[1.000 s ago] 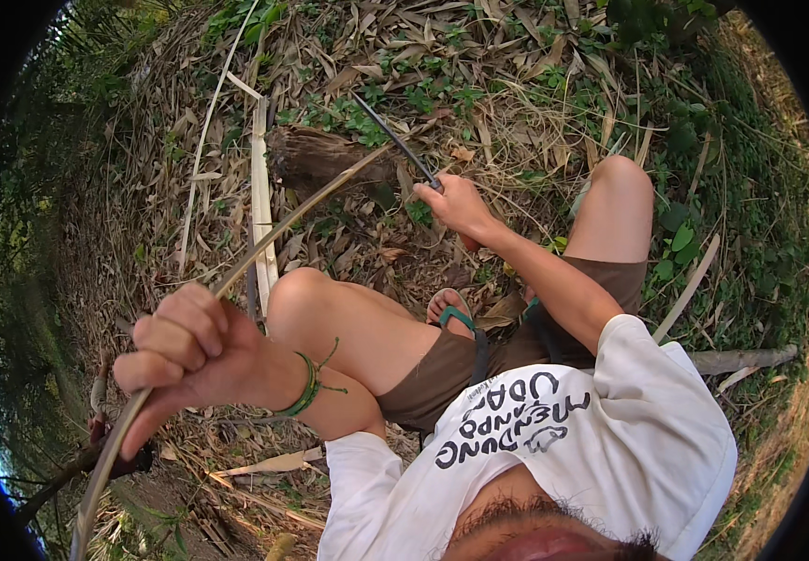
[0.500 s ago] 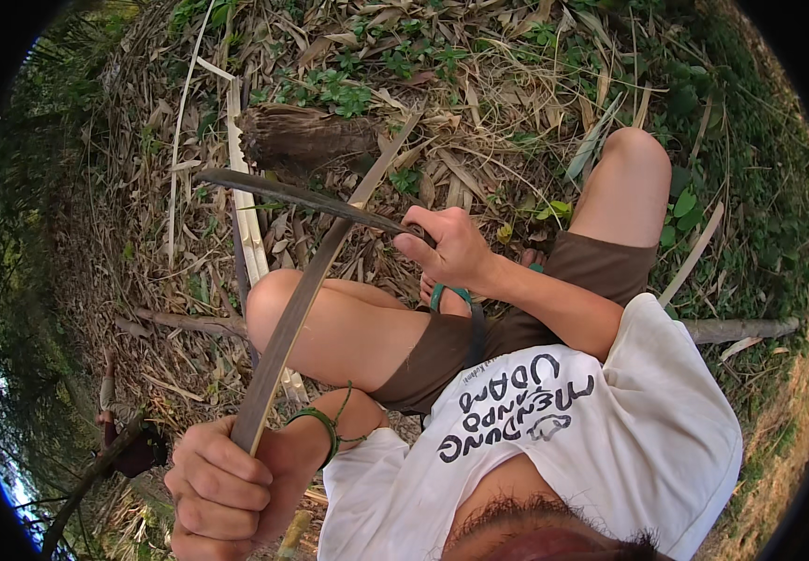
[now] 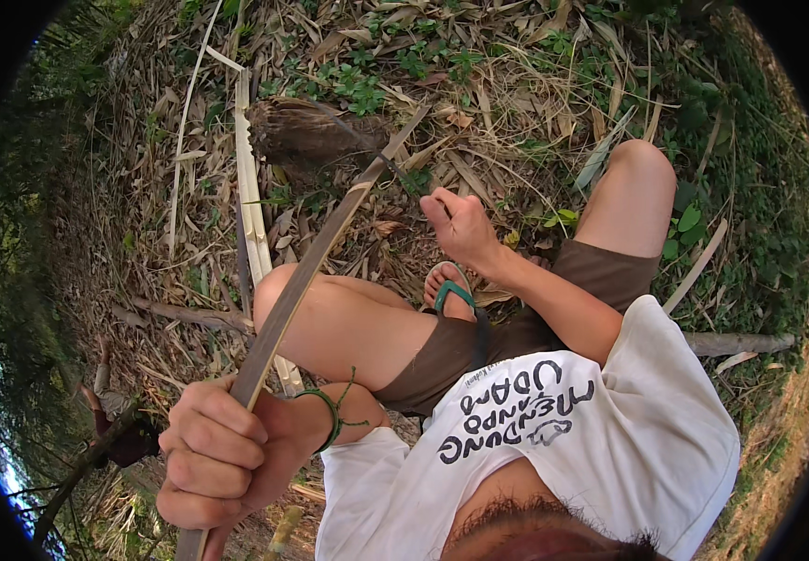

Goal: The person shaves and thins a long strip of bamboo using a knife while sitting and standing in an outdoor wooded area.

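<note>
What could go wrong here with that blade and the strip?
The right hand works a dark blade along the bamboo strip, which lies across the bare thigh; a slip could cut the leg. The left hand grips the strip bare, so its edges could splinter or slice the fingers.

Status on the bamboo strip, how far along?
Done: pale split lengths already lie on the ground by the stump. In hand: the left hand grips the long strip, its far end toward the stump; the right hand holds a thin dark blade against it. Left: how much trimming remains is unclear.
</note>
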Demonstrator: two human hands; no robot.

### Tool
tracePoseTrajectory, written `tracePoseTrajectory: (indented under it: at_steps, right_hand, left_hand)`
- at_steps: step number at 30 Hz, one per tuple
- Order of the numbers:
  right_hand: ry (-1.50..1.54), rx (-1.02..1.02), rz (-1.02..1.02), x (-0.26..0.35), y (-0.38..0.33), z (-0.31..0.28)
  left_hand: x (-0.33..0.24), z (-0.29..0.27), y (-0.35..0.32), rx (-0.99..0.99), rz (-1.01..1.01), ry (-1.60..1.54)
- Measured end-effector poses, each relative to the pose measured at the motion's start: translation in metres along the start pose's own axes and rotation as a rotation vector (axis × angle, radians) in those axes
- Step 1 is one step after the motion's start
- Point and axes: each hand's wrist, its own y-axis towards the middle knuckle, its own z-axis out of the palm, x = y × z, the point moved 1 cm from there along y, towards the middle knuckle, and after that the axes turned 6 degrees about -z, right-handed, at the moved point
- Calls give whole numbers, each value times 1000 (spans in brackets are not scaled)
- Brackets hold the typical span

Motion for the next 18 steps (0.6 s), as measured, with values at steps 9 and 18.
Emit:
tracePoseTrajectory:
  at_steps: [9, 18]
  right_hand:
    - [33, -21, -171, -3, 6, 14]
    - [-38, 7, -33, -19, 25, 15]
  left_hand:
    - [-1, -6, 3, -102, 10, 32]
    - [-3, -8, -3, -109, -15, 18]
